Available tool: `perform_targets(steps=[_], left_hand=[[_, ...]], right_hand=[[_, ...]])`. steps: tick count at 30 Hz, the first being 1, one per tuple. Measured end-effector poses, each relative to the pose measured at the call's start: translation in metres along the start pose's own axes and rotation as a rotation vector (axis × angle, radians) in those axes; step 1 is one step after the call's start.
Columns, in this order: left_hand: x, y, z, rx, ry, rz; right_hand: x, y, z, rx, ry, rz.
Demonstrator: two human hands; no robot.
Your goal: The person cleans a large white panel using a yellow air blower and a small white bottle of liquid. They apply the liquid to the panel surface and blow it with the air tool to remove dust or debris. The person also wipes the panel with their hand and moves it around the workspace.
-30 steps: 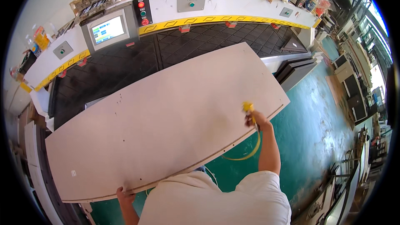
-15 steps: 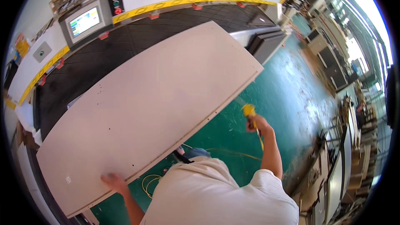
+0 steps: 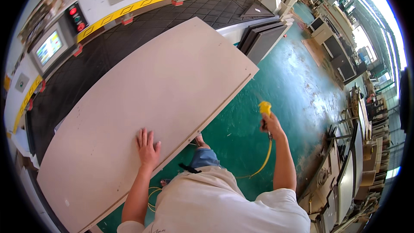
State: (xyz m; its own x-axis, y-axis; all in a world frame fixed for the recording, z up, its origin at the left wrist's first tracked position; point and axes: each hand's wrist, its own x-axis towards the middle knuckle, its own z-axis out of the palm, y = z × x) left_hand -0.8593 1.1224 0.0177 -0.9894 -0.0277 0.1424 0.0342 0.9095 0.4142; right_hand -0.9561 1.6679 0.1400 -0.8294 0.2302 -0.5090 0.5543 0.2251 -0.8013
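Note:
A large pale beige board (image 3: 142,103) lies across a machine bed with a black grid mat (image 3: 129,39). My left hand (image 3: 148,146) rests flat on the board near its front edge, fingers spread. My right hand (image 3: 271,126) is raised over the green floor, off the board's right end, and grips a yellow air gun (image 3: 265,108). A yellow hose (image 3: 265,159) hangs from the gun and curves down toward my legs.
A control panel with a small screen (image 3: 48,48) and red and green buttons (image 3: 76,17) stands at the back left, along a yellow-and-black striped rail (image 3: 142,2). Dark panels (image 3: 263,39) are stacked beyond the board's right end. Green floor (image 3: 297,86) lies right; racks of boards (image 3: 353,164) line the far right.
My left hand has slid right along the board's front edge and onto its top. My right hand with the air gun stays raised beside the board's right end. My view has shifted right.

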Motion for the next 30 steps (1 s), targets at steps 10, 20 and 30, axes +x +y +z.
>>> perform_targets(steps=[10,20,30], left_hand=[[0.237,0.086,0.087,0.06,-0.068,-0.001],[0.381,0.072,0.106,0.226,-0.042,-0.095],[0.444,0.029,0.123,0.335,0.041,-0.377]], right_hand=[[0.17,-0.073,0.037,0.084,-0.393,0.14],[0.273,-0.191,0.21,-0.101,-0.621,-0.113],[0.292,-0.212,0.242,-0.262,-0.715,-0.035]])
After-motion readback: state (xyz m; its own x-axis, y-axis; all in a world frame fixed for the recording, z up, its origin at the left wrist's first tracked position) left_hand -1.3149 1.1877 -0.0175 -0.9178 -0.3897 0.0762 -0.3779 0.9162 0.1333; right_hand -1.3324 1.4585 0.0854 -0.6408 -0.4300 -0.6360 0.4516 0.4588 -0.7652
